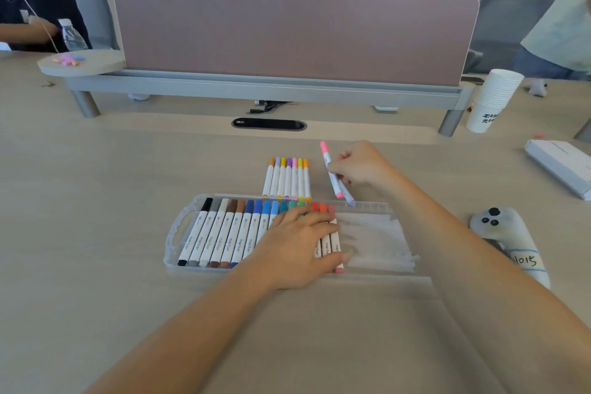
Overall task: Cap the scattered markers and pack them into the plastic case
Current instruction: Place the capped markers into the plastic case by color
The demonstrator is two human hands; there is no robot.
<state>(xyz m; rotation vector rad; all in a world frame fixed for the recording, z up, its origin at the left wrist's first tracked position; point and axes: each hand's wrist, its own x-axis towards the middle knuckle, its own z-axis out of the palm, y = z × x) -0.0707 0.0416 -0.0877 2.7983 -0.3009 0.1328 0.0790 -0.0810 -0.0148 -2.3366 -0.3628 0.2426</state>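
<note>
— On the desk [96,201], where is the plastic case [179,233] sitting?
— It is lying at the centre, long side toward the person. Packed markers [224,233] are filling it from its nine o'clock end to past the middle, black first.
— What is the left hand [297,243] doing?
— It is resting flat, fingers straight, pressing on the row's three o'clock end.
— And the right hand [358,166]?
— It is hovering at one o'clock from the case, fingers curling round a pink marker [326,160] and a lavender marker [350,200], lower ends pointing at the far rim.
— Any others?
— Seven loose markers [287,177] are lying side by side at twelve o'clock, just beyond the rim.
— Anything else?
— Stacked paper cups [492,99] are standing at two o'clock, and a white box [559,166] is lying at three.
</note>
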